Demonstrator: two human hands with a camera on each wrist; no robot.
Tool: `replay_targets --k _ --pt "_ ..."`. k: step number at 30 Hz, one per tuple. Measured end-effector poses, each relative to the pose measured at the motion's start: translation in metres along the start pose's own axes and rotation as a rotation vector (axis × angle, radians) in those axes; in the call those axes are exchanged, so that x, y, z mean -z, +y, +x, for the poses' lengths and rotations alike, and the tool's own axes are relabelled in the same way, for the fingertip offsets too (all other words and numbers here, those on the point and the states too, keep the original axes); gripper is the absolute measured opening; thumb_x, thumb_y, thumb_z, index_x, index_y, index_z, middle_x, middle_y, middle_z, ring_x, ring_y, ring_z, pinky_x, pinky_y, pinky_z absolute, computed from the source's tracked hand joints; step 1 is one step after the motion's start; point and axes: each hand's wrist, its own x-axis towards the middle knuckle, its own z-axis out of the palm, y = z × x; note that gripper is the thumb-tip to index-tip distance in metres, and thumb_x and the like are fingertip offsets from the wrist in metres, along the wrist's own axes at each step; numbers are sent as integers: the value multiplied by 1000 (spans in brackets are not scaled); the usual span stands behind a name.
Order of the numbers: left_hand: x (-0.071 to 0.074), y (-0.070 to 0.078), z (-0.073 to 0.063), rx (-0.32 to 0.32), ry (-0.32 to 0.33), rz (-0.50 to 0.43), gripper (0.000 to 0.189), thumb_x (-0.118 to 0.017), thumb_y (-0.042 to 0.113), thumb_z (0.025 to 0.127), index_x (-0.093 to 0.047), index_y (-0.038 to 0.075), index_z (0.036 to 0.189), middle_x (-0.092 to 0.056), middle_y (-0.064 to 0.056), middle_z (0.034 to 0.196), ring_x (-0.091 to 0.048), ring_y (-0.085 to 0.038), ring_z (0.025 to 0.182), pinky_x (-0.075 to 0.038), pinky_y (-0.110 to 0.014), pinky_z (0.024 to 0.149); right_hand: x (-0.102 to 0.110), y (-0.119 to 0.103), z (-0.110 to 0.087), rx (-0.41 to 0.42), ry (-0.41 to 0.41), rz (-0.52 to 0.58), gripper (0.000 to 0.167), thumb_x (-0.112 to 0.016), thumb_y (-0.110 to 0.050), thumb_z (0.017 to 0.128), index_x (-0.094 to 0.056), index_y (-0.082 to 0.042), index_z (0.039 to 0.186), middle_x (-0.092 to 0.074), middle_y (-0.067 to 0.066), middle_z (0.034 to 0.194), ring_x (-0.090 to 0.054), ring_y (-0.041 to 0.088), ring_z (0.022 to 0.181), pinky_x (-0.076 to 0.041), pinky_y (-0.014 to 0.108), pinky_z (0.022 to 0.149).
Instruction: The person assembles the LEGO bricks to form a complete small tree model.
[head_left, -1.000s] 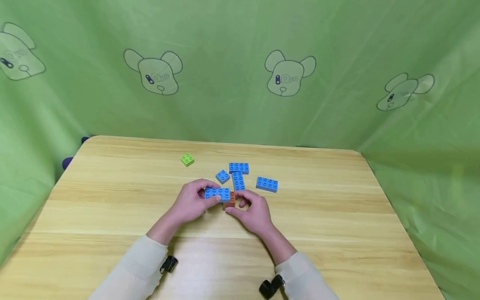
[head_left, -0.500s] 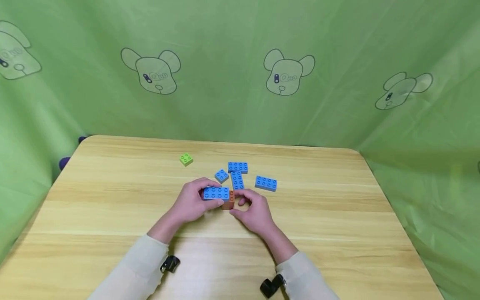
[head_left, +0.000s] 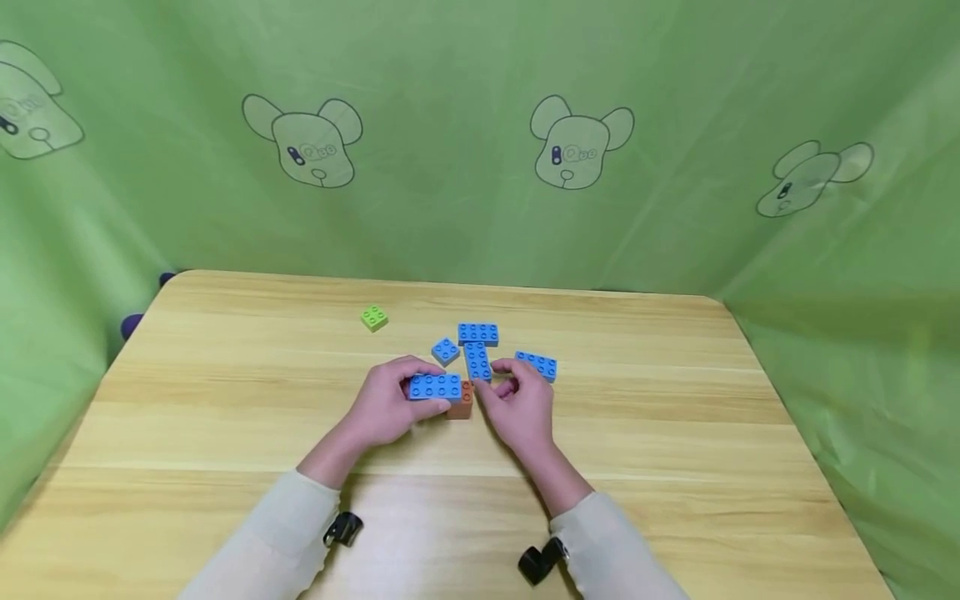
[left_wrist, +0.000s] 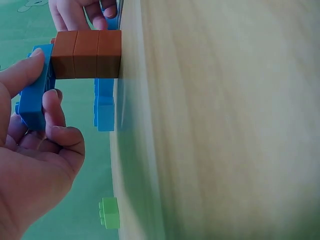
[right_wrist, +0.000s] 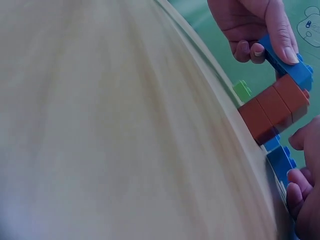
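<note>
A long blue building brick sits on top of a stack of brown bricks, jutting out to the left. My left hand pinches this blue brick, thumb on the near side and fingers behind. In the left wrist view the brown stack stands three bricks high on the table. My right hand is just right of the stack, fingers loosely bent and apart from it, holding nothing visible. Its fingertips are near the end of another long blue brick; whether they touch it I cannot tell.
Beyond the hands lie a crosswise blue brick and a small square blue brick. One more long blue brick is partly behind the right hand. Farther left is a small green brick. A green curtain hangs behind the wooden table.
My right hand has left the brown stack and moved a little right and away from me. The left hand stays on the blue brick, its thumb lower along the near side.
</note>
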Motion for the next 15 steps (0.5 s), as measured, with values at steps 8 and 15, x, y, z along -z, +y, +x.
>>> replay_targets --k 8,15 --pt "0 -1 0 -8 3 -5 35 -88 16 78 -74 12 110 -69 1 108 -63 -17 95 -52 -36 82 -9 -7 8 -55 -33 -282 46 -88 -35 77 -72 -7 110 -67 6 103 -54 15 67 -52 35 70" --pt "0 -1 0 -5 6 -6 35 -88 15 77 -75 12 109 -69 1 108 -63 -17 94 -52 -36 82 -11 -8 12 -91 -66 -338 46 -88 -35 77 -73 -5 108 -68 5 95 -62 20 86 -54 37 76"
